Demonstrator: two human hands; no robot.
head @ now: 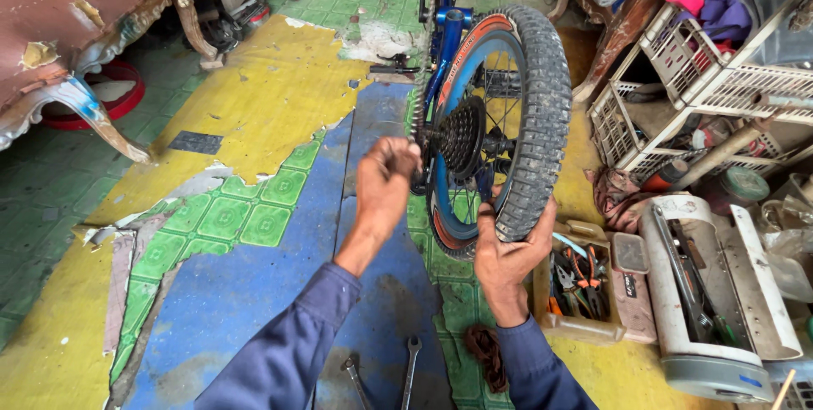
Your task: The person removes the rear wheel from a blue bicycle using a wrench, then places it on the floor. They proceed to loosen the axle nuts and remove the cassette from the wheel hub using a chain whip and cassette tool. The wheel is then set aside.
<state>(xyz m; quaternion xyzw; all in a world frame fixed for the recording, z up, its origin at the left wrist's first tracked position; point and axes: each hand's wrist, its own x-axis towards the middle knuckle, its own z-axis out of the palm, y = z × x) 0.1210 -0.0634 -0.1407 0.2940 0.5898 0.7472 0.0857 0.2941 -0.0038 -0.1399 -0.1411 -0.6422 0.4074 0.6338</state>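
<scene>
One bicycle wheel [500, 122], two hands, two spanners on the floor, one tray of tools [576, 291], two white wire racks.

The bicycle frame [446, 3] runs off the top edge, and the left hand [385, 185] hides its fingertips.

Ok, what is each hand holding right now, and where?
Right hand grips the bicycle wheel by its tyre's lower edge. Left hand is closed at the gear cluster; what it holds can't be told.

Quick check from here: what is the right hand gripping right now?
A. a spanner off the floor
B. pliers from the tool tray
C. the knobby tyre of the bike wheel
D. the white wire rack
C: the right hand clasps the knobby tyre at its lower edge, while the left hand is at the sprocket cluster.
</scene>
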